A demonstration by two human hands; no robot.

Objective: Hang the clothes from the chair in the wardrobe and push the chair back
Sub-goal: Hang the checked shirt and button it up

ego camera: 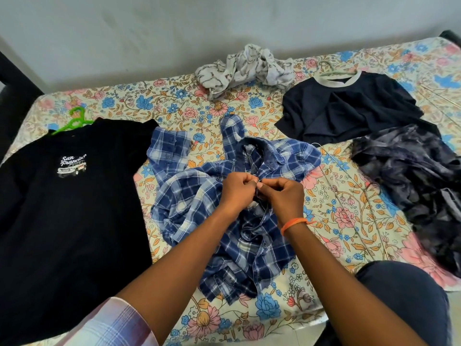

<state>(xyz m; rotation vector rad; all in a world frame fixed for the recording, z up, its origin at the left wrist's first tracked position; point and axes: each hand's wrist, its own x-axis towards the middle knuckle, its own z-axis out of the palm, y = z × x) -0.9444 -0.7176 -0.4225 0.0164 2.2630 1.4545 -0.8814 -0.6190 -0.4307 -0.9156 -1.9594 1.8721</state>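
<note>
A blue plaid shirt [189,196] lies crumpled in the middle of the bed. My left hand [237,188] and my right hand [282,196] meet just below its collar, and both pinch the shirt's front edges close together. To the left a black T-shirt [62,208] with a white car print lies flat on a green hanger [72,121]. At the back right a dark navy T-shirt [349,108] lies on a pale hanger [329,68]. A grey tie-dye garment [411,176] lies bunched at the right. No chair or wardrobe is in view.
The bed has a floral sheet [336,208] and stands against a pale wall [199,26]. A crumpled white patterned cloth [244,68] sits at the back. My knee [399,295] in dark trousers is at the bottom right, by the bed's near edge.
</note>
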